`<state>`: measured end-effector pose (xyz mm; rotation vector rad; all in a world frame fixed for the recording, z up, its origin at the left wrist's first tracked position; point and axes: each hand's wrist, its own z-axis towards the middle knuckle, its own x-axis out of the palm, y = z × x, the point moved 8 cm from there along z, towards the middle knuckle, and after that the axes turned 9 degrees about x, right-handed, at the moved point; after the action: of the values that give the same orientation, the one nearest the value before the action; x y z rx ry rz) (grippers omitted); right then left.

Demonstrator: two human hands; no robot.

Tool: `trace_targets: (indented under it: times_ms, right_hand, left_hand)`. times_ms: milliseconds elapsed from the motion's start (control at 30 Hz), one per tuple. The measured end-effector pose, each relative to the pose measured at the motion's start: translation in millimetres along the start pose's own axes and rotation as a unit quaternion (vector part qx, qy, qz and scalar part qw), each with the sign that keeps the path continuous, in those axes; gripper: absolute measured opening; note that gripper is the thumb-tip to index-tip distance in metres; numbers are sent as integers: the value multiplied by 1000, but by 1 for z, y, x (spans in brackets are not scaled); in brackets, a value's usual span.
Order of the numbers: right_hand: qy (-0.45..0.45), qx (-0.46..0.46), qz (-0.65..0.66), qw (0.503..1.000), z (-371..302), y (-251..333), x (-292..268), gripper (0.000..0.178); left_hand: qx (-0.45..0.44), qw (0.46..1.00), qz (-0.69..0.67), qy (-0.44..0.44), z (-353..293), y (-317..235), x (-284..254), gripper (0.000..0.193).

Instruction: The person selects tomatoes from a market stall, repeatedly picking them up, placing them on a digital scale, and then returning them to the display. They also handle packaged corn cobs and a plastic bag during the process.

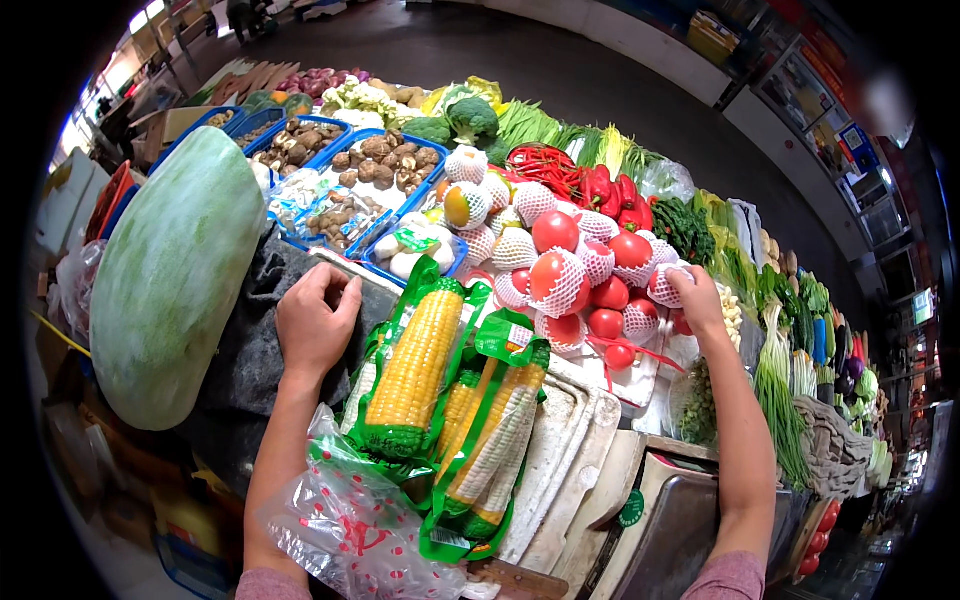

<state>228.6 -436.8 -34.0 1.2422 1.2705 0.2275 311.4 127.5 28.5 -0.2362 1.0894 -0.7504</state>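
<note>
My right hand (pixel 699 300) has its fingers closed on a tomato (pixel 667 286) in a white foam net, at the right side of a heap of netted tomatoes (pixel 560 284). Over the edge of a dark cloth (pixel 262 335), my left hand (pixel 318 318) is curled with its fingertips turned down; whatever it may hold is hidden. Just right of that hand lie green-edged packs of corn cobs (pixel 415 365), their yellow and pale kernels showing. A clear plastic bag with red dots (pixel 350 520) lies by my left forearm.
A big pale green winter melon (pixel 175 290) stands at the left. Blue trays (pixel 437 166) of mushrooms sit behind the corn. Broccoli (pixel 471 119), red peppers (pixel 612 195) and leafy greens line the far side. A metal-topped box (pixel 665 530) and a wooden-handled tool (pixel 520 578) are near me.
</note>
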Motion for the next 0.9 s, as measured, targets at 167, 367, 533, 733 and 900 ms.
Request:
trace_targets:
  times_ms: [167, 367, 533, 733, 900]
  right_hand:
    - [-72, -93, -284, 952, -36, 46, 16, 53]
    - [-69, -194, -375, 904, -44, 55, 16, 53]
    - [-10, -173, -283, 943, -62, 80, 29, 27]
    - [107, -132, -369, 914, -86, 38, 87, 40]
    - [200, 33, -193, 960, -66, 2, 75, 40]
  left_hand:
    - [-5, 1000, 0, 0, -2, 6, -2, 22]
    - [4, 1000, -10, 1, -2, 5, 3, 22]
    - [8, 1000, -3, 1, -2, 10, 1, 23]
    - [-1, 1000, -9, 4, -1, 10, -1, 23]
    - [20, 1000, -3, 4, -1, 7, 4, 22]
